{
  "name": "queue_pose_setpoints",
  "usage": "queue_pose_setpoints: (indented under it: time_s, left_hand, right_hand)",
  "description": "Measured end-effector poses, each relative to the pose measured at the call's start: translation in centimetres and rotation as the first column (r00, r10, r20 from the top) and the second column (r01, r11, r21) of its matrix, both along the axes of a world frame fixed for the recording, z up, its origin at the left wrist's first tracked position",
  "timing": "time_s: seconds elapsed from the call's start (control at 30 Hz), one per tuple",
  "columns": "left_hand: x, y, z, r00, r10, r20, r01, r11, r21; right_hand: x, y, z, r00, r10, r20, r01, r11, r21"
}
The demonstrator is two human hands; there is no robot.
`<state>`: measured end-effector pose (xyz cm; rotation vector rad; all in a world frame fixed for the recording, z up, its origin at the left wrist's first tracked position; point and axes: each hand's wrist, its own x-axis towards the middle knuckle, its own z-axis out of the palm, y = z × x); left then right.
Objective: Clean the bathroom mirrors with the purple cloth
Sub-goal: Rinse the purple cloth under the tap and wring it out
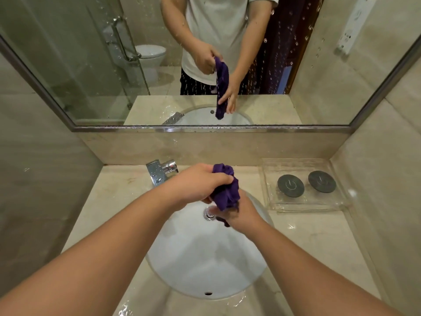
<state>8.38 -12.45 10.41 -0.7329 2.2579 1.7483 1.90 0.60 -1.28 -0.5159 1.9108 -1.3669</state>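
1. Beige marble tiling lines the walls and the countertop [109, 195], with a white undermount basin [205, 258] sunk into it, a chrome faucet [162, 171] at its back left and a clear acrylic tray [303, 207] holding two dark round discs [291, 185] off to the right.
2. Above the backsplash hangs the bathroom mirror [79, 71], its glass speckled with water droplets, thickest on the right side; it reflects a glass shower door, a toilet and the person at the sink.
3. Over the basin's drain [209, 214], the purple cloth [225, 190] is bunched into a rope between both hands.
4. The left hand [196, 185] is closed in a fist around the cloth's upper end, knuckles up.
5. The right hand [241, 210] grips the lower end just beneath; the reflection shows its fingers curled loosely around the hanging tail.
6. Judging by this, the step in hand looks like wringing or gathering the cloth before wiping; whether water is dripping I cannot tell.
7. The mirror itself appears not yet wiped, so the task seems near its start.
8. Next, the cloth likely needs reshaping into a flat pad in one hand, then lifting to the glass, with broad overlapping passes across the droplets.
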Motion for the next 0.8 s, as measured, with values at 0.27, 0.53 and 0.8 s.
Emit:
queue_pose_setpoints:
  time_s: [0.27,0.53,0.8]
  left_hand:
    - [4.2,-7.3,-4.0,0.907,0.238,0.346,-0.19,0.967,-0.169]
    - [5.1,-4.1,-8.6,0.966,-0.113,0.235,0.167,0.96,-0.226]
    - [3.6,-1.9,-7.9,0.99,0.129,-0.056,-0.111,0.963,0.247]
  right_hand:
    - [-4.4,0.6,5.4,0.967,0.248,-0.056,-0.214,0.913,0.346]
    - [-2.7,-3.1,10.5,0.766,0.597,-0.238,-0.366,0.71,0.602]
    - [-2.4,-3.7,10.4,0.914,0.051,0.402,-0.025,0.997,-0.07]
